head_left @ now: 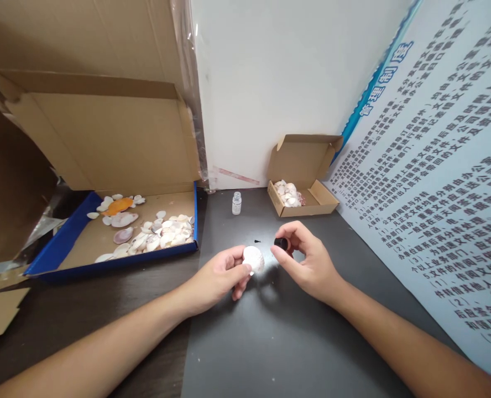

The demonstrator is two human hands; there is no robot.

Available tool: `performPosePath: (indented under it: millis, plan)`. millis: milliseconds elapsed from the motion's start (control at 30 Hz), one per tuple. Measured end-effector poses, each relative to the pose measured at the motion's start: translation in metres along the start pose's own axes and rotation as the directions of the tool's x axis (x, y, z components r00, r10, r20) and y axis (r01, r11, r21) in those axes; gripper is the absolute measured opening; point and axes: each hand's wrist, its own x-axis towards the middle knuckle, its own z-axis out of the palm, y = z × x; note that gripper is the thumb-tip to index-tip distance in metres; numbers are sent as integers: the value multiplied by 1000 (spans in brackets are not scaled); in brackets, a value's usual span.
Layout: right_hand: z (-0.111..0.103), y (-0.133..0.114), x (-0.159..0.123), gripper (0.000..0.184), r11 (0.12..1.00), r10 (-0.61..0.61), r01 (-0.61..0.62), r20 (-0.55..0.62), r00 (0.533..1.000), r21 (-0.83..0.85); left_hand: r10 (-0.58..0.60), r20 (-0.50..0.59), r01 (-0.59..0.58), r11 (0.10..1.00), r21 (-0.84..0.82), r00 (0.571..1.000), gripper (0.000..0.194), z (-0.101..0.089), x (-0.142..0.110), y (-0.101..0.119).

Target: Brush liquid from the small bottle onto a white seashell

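A white seashell is pinched between the thumb and fingers of my left hand, just above the dark grey mat. To its right, my right hand grips a small black cap by its sides, a short way apart from the shell. On the mat beyond the shell lies a tiny black pointed piece, too small to name. Farther back stands a small clear glass bottle with a printed label; I cannot make out its contents.
A blue-sided cardboard box at the left holds many loose shells and an orange shell. A smaller open cardboard box with white shells sits at the back right. A printed board leans along the right side.
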Motion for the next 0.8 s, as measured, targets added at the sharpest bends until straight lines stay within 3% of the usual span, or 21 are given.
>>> performPosePath:
  millis: [67,200,333,467,633,800]
  plan:
    - [0,-1,0,11,1000,-20,20,-24,1000,20,9,-1,-9,1000,-10,1000,27,0,0,-1]
    - [0,-2,1,12,999,-35,35,36,999,11,14,-15,-15,998,-62,1000,21,-1,1,-3]
    - [0,-1,1,13,1000,-26,26,-24,999,-5,-5,-54,-2,990,-140,999,15,0,1,0]
    - [0,-1,-1,13,998,-53,52,44,998,25,-20,-72,7,983,-183,997,14,1,0,3]
    - [0,-1,-1,13,1000,-31,31,-4,1000,-2,-18,-90,1,983,-184,996,13,2,-1,3]
    - [0,-1,-1,14,999,-31,30,42,999,21,-13,-39,7,989,-151,999,9,-1,0,0]
